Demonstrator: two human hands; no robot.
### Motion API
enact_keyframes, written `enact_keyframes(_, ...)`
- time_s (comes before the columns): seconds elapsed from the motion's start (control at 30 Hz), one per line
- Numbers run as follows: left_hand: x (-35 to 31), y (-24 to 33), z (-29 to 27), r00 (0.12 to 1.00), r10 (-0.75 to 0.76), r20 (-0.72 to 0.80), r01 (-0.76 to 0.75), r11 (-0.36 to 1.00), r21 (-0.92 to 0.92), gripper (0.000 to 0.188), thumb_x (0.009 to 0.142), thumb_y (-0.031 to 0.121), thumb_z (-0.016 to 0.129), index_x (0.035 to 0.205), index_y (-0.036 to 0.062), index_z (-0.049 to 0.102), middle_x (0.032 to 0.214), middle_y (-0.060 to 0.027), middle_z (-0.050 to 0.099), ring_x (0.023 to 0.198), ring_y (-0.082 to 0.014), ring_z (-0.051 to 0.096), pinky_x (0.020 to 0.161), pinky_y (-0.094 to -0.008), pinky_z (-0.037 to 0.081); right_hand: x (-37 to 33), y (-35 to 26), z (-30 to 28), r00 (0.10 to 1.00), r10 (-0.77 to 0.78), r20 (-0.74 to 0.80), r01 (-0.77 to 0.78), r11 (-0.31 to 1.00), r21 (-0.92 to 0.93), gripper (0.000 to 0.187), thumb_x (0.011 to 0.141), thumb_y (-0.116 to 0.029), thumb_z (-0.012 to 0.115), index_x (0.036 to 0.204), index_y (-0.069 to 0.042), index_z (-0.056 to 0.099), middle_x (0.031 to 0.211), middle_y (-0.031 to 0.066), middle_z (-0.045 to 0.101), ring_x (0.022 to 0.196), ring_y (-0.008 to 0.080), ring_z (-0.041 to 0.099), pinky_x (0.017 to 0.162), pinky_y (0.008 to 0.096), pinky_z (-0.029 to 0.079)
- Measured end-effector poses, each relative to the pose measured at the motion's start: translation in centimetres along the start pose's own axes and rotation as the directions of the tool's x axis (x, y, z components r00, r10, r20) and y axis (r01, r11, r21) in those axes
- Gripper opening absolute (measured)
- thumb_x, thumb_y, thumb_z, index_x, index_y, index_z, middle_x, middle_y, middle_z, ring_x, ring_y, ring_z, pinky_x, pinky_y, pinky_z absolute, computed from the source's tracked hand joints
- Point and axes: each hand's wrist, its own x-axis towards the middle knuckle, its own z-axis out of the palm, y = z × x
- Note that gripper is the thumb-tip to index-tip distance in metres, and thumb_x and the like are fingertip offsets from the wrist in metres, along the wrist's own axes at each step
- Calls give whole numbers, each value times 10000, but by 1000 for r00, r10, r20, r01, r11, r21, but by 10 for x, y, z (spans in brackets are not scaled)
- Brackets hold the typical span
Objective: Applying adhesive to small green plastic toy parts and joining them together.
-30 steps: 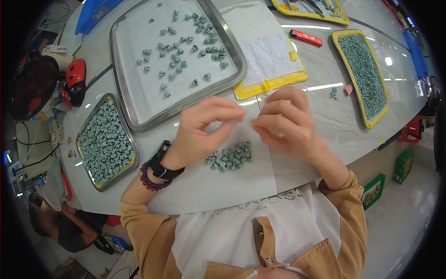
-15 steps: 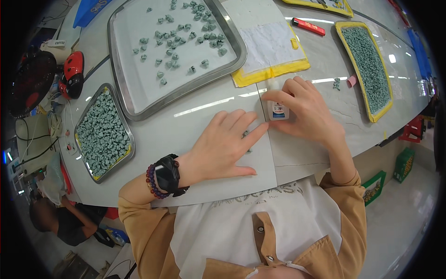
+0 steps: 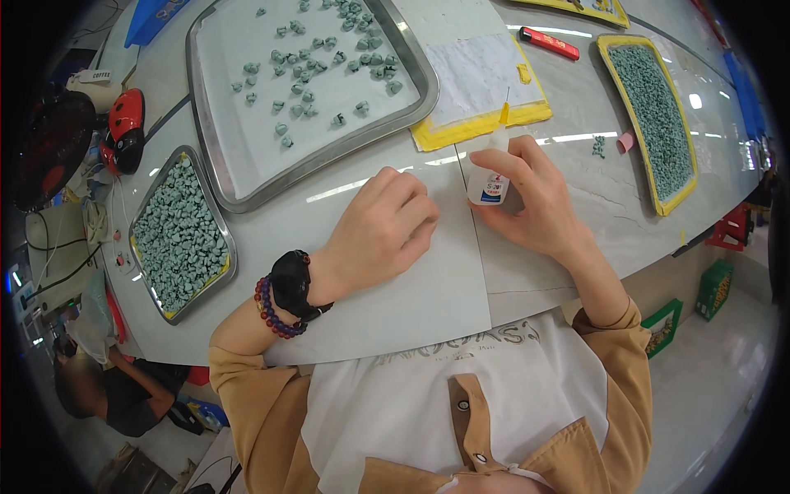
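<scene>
My right hand point(image 3: 539, 198) grips a small white glue bottle point(image 3: 491, 189) with a yellow needle tip, held upright over the table's right-hand part. Left of it, my left hand point(image 3: 383, 226) is curled closed just above a pale sheet point(image 3: 411, 305); whatever its fingers hold is hidden beneath them. Beyond the left hand lies a large metal tray point(image 3: 317, 177) lined with white paper. Scattered across it are many small grey-green pieces point(image 3: 309, 96), some in little clusters.
At left stands a metal tray heaped with grey-green pieces point(image 3: 181, 239). Smaller pieces fill a yellow-rimmed tray point(image 3: 654, 115) at right. Near it are a pink cap point(image 3: 625, 142) and a few loose pieces point(image 3: 599, 146). A red box cutter point(image 3: 550, 43) lies beyond a yellow-taped pad point(image 3: 473, 74).
My left hand has drawn its spread fingers into a curl and moved slightly left. The small pieces beneath it no longer show. The glue bottle has shifted slightly, its tip leaning more to the right.
</scene>
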Motion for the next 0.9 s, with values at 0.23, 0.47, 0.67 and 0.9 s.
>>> enact_keyframes(0.23,0,6,-1,998,-60,-8,59,994,-91,217,648,-16,663,841,44,585,887,-84,512,817,-255,499,681,-336,430,-3,3,3,998,-35,-44,37,998,57,670,573,17,756,1179,-134,512,844,94,471,648,225,512,555,326,434)
enact_keyframes(0.47,-7,13,10,999,-46,5,46,992,-118,213,638,-34,642,828,47,591,861,-79,514,791,-246,502,663,-327,427,-2,6,5,997,-73,15,73,997,33,742,568,73,709,1233,-144,462,840,103,458,677,251,505,546,347,427)
enact_keyframes(0.67,-6,16,11,999,-12,35,18,983,-184,226,638,-64,633,828,57,616,825,-56,520,770,-231,508,649,-316,428,-2,10,7,982,-181,-57,180,984,-7,703,576,68,713,1204,-108,453,894,102,507,669,258,474,526,359,411)
enact_keyframes(0.9,4,18,-17,997,-77,-2,70,914,-400,235,704,-66,615,904,51,653,871,-52,528,798,-195,539,671,-286,445,-8,17,7,926,-296,-236,311,950,28,636,621,11,778,1164,-87,461,915,83,562,675,254,477,530,357,422)
